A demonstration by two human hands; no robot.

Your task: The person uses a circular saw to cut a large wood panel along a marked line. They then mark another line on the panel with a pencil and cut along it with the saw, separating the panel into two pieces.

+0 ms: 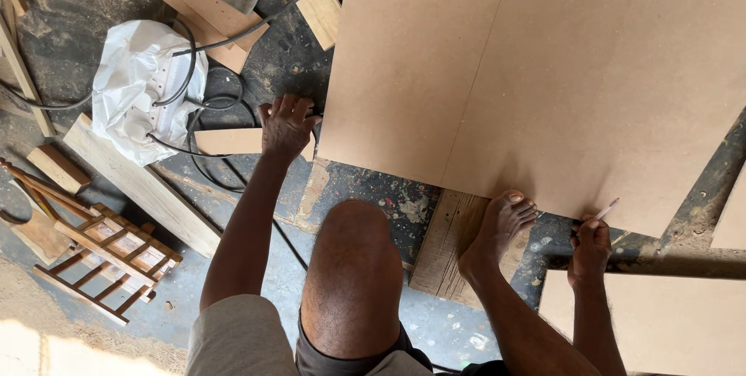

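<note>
A large brown fibreboard sheet lies flat on the floor, with a thin pencilled line running down it. My left hand rests palm down at the sheet's lower left corner, on a pale wood offcut, fingers spread and holding nothing. At the sheet's near edge, my right hand grips a pencil whose tip points at that edge. My bare foot presses on the same edge, over a wooden plank. My bent knee sits between my arms.
A white crumpled plastic bag and black cables lie at the left. Near them are wood planks and a small slatted wooden frame. Another fibreboard piece lies at the bottom right. The dark floor is dusty and paint-spattered.
</note>
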